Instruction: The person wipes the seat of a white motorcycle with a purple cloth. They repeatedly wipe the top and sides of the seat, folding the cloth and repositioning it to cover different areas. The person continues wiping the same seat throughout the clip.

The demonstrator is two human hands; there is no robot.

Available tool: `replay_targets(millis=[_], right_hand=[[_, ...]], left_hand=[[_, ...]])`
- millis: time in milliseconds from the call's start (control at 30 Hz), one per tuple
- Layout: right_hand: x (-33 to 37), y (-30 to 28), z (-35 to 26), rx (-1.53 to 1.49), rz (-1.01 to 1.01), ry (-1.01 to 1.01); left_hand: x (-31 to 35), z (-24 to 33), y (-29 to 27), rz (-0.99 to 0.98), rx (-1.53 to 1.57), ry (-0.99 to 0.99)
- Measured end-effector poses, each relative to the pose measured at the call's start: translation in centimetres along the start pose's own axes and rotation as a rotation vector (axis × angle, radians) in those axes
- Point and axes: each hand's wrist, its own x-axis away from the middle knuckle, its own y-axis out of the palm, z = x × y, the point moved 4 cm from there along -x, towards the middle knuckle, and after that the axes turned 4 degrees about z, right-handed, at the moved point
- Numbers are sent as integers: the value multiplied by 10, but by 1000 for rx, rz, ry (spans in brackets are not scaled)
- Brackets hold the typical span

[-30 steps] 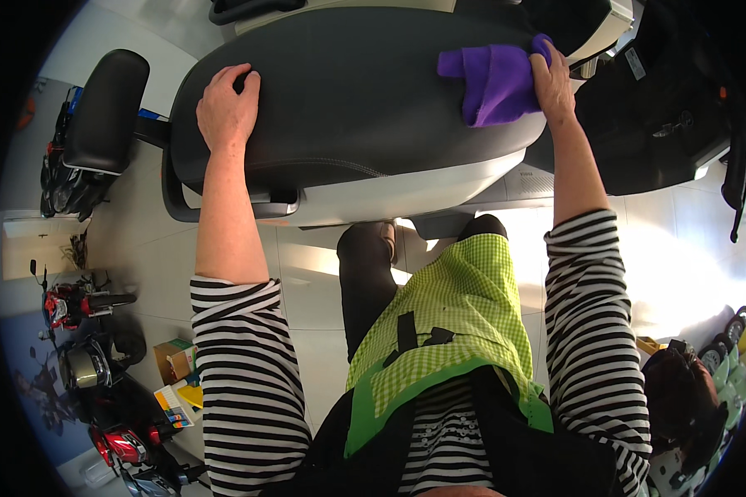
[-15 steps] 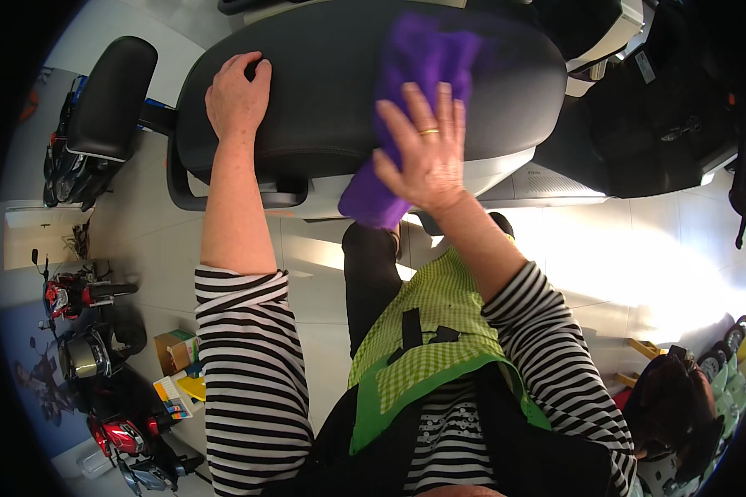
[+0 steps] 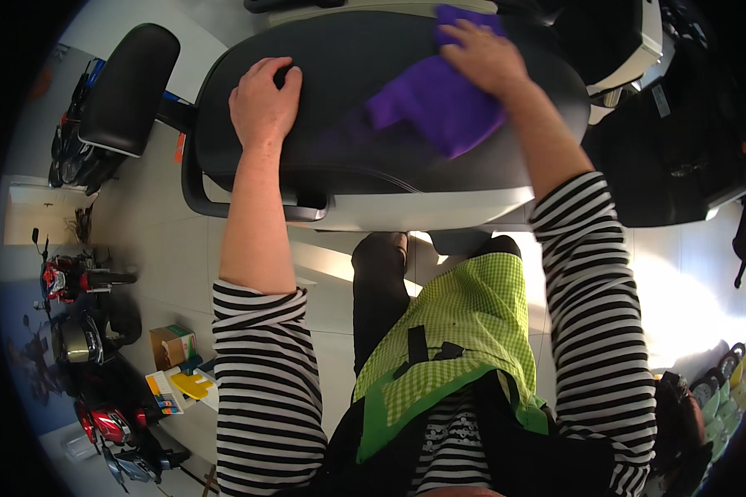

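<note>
A long black padded scooter seat (image 3: 340, 62) lies across the top of the head view. My left hand (image 3: 265, 103) rests on its left part, thumb apart from the bent fingers, with nothing in it. Toward the seat's far right side, my right hand (image 3: 485, 58) presses on a purple cloth (image 3: 452, 108). One part of the cloth shows beyond the fingers, and the rest trails loosely over the seat toward me. The fingertips are slightly blurred.
A black padded backrest (image 3: 133, 87) stands left of the seat, above a dark grab rail (image 3: 261, 207). Black bodywork (image 3: 663, 149) is close on the right. Red motorbikes (image 3: 112, 422), a cardboard box (image 3: 171, 345) and a yellow item (image 3: 192, 384) are at lower left.
My right hand has moved away from me and to the right, pulling the purple cloth along. The cloth no longer hangs over the near edge. My left hand keeps its place on the seat.
</note>
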Motion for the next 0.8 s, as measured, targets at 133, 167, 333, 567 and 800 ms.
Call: replay_targets(millis=[133, 167, 333, 567, 800], right_hand=[[-13, -8, 99, -143, -127, 376], [-16, -10, 112, -186, -185, 388], [-52, 16, 122, -154, -305, 419], [-148, 85, -4, -378, -347, 39], [-196, 57, -216, -420, -395, -436]], left_hand=[[3, 3, -1, 40, 9, 33], [4, 4, -1, 47, 11, 35], [6, 8, -2, 46, -18, 32], [8, 8, -4, 121, 3, 15], [10, 6, -8, 310, 70, 19]])
